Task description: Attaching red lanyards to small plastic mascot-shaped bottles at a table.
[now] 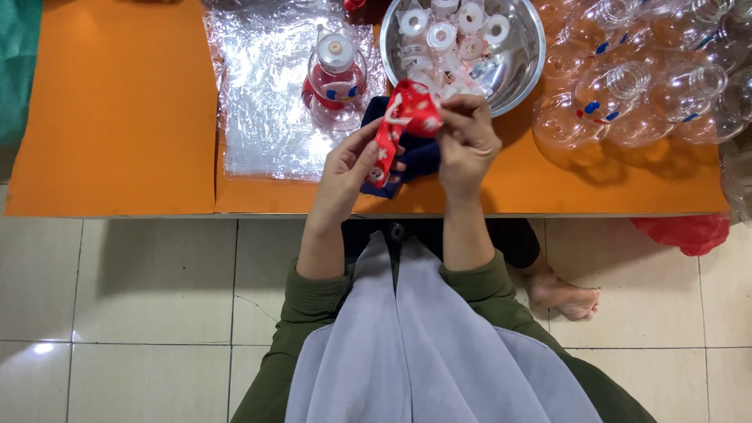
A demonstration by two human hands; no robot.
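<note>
red printed label sleeve (407, 117), white and blue markings, pinched between left hand (348, 168) and right hand (466, 141); its upper end is spread open at the right fingertips, its lower end hangs against the left thumb. just beyond the grip, to the left: a clear bottle (335, 78) already wearing a red sleeve with blue-and-white print, standing on a stack of clear plastic bags (262, 94). beyond and right of the grip: a heap of clear bottles (642, 78) bearing small blue and red printed marks.
</note>
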